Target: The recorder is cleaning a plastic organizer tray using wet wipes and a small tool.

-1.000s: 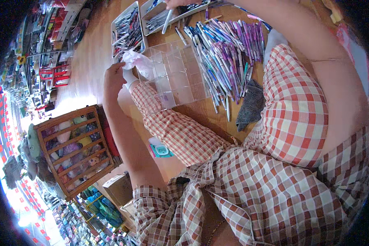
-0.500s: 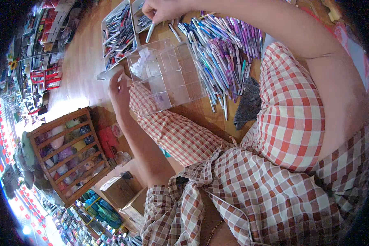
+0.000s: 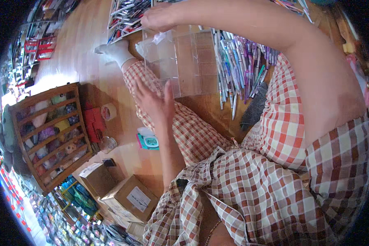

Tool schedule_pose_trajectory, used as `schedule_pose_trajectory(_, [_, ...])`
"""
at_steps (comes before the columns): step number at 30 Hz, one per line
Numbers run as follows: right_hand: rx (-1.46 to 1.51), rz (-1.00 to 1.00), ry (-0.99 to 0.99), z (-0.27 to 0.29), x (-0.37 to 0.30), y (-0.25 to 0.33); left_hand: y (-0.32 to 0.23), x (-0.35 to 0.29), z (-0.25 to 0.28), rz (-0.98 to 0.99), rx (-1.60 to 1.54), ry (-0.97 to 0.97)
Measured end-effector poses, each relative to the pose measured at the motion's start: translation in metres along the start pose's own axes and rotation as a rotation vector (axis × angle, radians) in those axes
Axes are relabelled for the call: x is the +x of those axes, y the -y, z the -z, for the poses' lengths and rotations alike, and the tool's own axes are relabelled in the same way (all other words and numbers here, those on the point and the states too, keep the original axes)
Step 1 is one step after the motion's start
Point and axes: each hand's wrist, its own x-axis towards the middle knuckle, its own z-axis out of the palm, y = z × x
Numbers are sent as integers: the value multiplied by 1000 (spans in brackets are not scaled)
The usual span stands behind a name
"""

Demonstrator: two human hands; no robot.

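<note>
My right hand [image 3: 159,18] is over the white tray [image 3: 125,36] of pens at the top. Its fingers look curled together, but blur hides what is in them, if anything. My left hand [image 3: 153,98] hovers above my checked trouser leg, fingers spread and holding nothing. Between my legs sits a clear plastic divided box [image 3: 197,69], with a crumpled clear piece [image 3: 160,38] of plastic at its far left. A big pile of pens [image 3: 238,61], blue, white and purple, lies right of the box. My right forearm hides part of the tray and pile.
A wooden slatted crate [image 3: 49,131] of plush toys stands at left. Near it are a tape roll [image 3: 108,111], a glass jar [image 3: 108,144], a teal wipes pack [image 3: 148,141] and cardboard boxes [image 3: 131,199]. A grey cloth [image 3: 254,106] lies by my right leg.
My left hand has come away from the divided box and back toward me, its fingers spreading. My right hand, earlier holding a pen, is now over the pen tray. The view has shifted.
</note>
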Motion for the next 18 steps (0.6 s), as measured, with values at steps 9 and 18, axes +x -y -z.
schedule_pose_trajectory(9, [58, 183, 7, -12, 35, 21, -19, 5, -16, 140, 554, 135])
schedule_pose_trajectory(18, [25, 75, -224, -11, 62, -35, -30, 10, -30, 123, 507, 119])
